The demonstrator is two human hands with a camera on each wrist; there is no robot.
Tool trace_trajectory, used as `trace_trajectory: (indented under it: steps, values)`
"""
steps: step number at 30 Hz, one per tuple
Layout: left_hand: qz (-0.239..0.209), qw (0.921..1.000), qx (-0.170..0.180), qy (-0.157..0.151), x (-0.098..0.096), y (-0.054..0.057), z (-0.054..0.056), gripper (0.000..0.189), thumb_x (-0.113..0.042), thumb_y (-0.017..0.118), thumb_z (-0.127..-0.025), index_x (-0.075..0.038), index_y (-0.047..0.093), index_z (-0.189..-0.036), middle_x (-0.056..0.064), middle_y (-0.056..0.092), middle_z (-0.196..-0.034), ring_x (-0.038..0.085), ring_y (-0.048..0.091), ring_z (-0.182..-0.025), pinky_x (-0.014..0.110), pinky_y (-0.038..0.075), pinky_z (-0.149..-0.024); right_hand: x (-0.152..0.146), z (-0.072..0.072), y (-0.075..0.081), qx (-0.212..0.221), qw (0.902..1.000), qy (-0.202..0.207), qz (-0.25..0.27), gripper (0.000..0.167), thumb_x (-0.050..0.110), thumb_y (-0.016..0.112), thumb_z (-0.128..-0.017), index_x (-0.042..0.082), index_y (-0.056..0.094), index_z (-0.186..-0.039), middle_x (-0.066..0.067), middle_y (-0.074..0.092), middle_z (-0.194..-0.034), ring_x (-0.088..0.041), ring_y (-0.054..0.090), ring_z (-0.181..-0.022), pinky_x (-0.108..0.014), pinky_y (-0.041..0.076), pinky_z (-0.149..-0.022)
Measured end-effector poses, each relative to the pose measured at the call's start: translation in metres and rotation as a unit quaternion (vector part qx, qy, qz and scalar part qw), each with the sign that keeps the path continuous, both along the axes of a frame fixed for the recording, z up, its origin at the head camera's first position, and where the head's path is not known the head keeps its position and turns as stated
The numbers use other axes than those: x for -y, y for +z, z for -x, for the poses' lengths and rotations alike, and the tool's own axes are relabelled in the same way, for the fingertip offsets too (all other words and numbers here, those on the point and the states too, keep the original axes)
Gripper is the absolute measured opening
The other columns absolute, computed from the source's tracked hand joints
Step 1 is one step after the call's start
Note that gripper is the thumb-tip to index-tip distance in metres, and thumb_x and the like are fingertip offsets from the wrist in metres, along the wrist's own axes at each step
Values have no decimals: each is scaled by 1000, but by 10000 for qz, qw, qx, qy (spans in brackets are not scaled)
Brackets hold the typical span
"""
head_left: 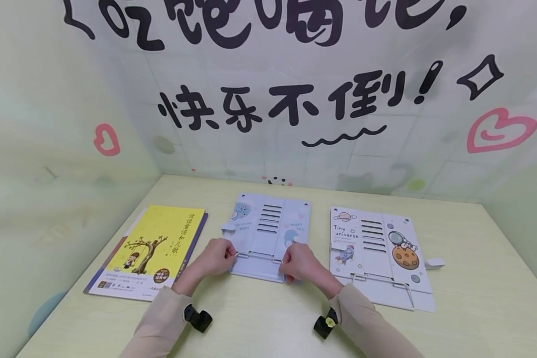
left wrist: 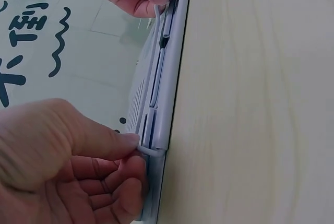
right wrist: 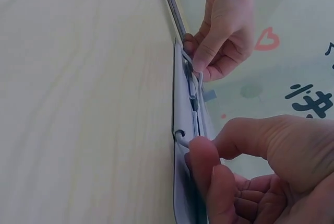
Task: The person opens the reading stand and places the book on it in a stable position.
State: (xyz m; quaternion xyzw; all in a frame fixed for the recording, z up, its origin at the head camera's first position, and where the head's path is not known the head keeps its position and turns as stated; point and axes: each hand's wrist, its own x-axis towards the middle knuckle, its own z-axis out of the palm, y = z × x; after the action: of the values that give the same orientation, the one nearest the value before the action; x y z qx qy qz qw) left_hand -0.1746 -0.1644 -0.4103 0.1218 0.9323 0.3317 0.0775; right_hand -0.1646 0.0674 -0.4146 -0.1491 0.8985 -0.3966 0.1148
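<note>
Blue book stand (head_left: 270, 238) lies on the table (head_left: 259, 323), roughly midway between the left and right edges, slotted panel up, its top side toward the back edge. Both hands are on its wire page holder (head_left: 259, 256): left hand (head_left: 218, 256) pinches the left bend between thumb and forefinger, right hand (head_left: 299, 262) has the right bend in a similar pinch, fingertips partly hiding the contact. Right wrist view shows the right leg of the wire running into a hole in the bottom lip (right wrist: 180, 114). Main risk, my read: uneven pull. If one side leads, the wire twists and a leg could pop out of its hole. Second — fingertips sit on thin, smooth wire, so a slip could let it snap back on the panel or nip a finger. Third, no finger visibly holds the panel down, so a hard pull could lift or drag the whole stand. Side clip (head_left: 228, 227) juts from the left side just above the left hand; a careless knuckle could catch it. Neighbours look lower risk: yellow book (head_left: 161, 243) by the table's left edge, near the left forearm, and white book stand (head_left: 371, 261) toward the right edge — a wide elbow swing might nudge either.
</note>
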Motion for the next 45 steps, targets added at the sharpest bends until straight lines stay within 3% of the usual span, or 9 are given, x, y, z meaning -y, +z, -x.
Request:
trace_trajectory:
  steps: [13, 19, 23, 28, 31, 40, 45]
  values:
    - [33, 9973, -584, -443, 5, -8, -4, 14, 5, 60, -83, -3, 54, -74, 0, 45, -62, 11, 43, -57, 21, 37, -52, -3, -7, -11, -593, 9958, 122, 683, 14, -9, 60, -72, 2, 55, -64, 1, 53, -51, -9, 55, -41, -17, 37, -39]
    - [125, 9921, -981, -767, 8, -12, -6, 15, 6, 59, -83, -4, 51, -76, -1, 44, -65, 10, 42, -59, 21, 38, -53, -4, -10, -15, -613, 9934, 25, 968, 13, -12, 58, -69, 1, 55, -68, 0, 55, -55, -11, 57, -44, -17, 40, -39]
    - [237, 9867, -1275, -978, 9, -13, -8, 16, 7, 59, -82, -4, 49, -77, -1, 44, -67, 10, 41, -61, 21, 38, -54, -4, -9, -15, -355, 9930, 60, 1124, 13, -12, 59, -69, 0, 55, -69, -1, 57, -57, -11, 59, -47, -19, 45, -42]
    - [238, 9876, -1196, -992, 11, -13, -8, 16, 7, 59, -83, -5, 49, -78, -1, 44, -68, 10, 41, -62, 21, 39, -55, -6, -6, -12, 302, 9902, 333, 1320, 10, -12, 60, -72, -4, 57, -77, -3, 60, -61, -15, 62, -52, -24, 52, -48]
    - [231, 9870, -1180, -1063, 12, -14, -8, 16, 7, 58, -83, -5, 48, -78, -2, 44, -68, 10, 41, -62, 21, 39, -55, -7, -6, -10, 450, 9880, 549, 1375, 10, -13, 61, -76, -7, 57, -82, -5, 59, -64, -18, 63, -54, -25, 52, -50]
    - [153, 9826, -1226, -1385, 18, -13, -9, 18, 7, 59, -83, -7, 47, -79, -3, 43, -68, 8, 42, -63, 20, 41, -55, -7, -12, -10, -265, 9888, 870, 1187, 11, -15, 60, -78, -6, 54, -81, -2, 55, -64, -17, 62, -54, -19, 48, -48]
    - [186, 9754, -1546, -1558, 20, -11, -12, 21, 7, 60, -82, -7, 46, -78, -4, 41, -68, 7, 40, -62, 20, 38, -54, -7, -17, -10, -889, 9847, 1020, 1099, 15, -15, 59, -76, -2, 53, -79, -1, 54, -64, -8, 56, -54, -19, 48, -49]
